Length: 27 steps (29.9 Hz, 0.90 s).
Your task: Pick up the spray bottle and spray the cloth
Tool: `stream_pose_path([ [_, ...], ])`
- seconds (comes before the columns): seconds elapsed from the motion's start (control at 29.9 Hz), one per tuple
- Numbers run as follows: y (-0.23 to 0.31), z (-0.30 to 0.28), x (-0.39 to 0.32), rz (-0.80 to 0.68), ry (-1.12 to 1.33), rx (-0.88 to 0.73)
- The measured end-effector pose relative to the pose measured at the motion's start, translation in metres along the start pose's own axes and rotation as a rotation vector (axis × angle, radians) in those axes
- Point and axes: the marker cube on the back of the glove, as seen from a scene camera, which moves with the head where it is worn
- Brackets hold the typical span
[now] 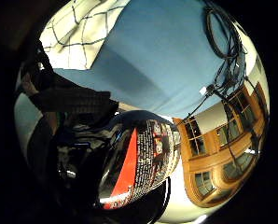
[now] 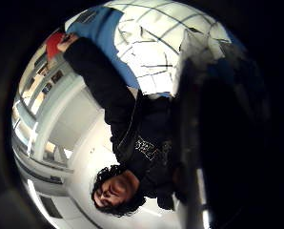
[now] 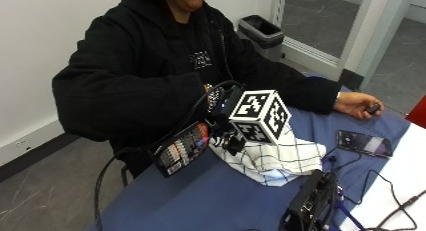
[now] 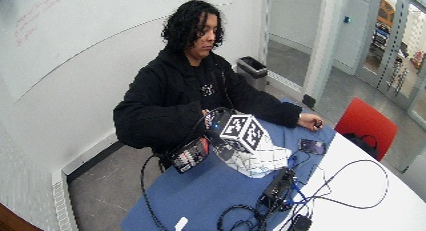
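Blue table point(image 3: 200, 201), gloved right hand point(image 3: 223, 122) fingers gripping spray bottle point(image 3: 181, 148); cloth point(image 3: 279, 158) adj.

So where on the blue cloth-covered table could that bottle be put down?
The bare blue tabletop in front of the checked cloth, on the near corner, is free. A smaller bare strip lies between the checked cloth and the phone. The black device and its cables crowd the white side.
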Motion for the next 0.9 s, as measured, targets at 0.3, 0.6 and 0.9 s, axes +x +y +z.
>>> stream_pose_path([
  [0.3,-0.042,0.022,-0.012,0.095,0.107,-0.119],
  [0.6,-0.056,0.023,-0.014,0.105,0.107,-0.148],
  [0.9,-0.023,-0.03,-0.054,-0.08,0.049,0.078],
])
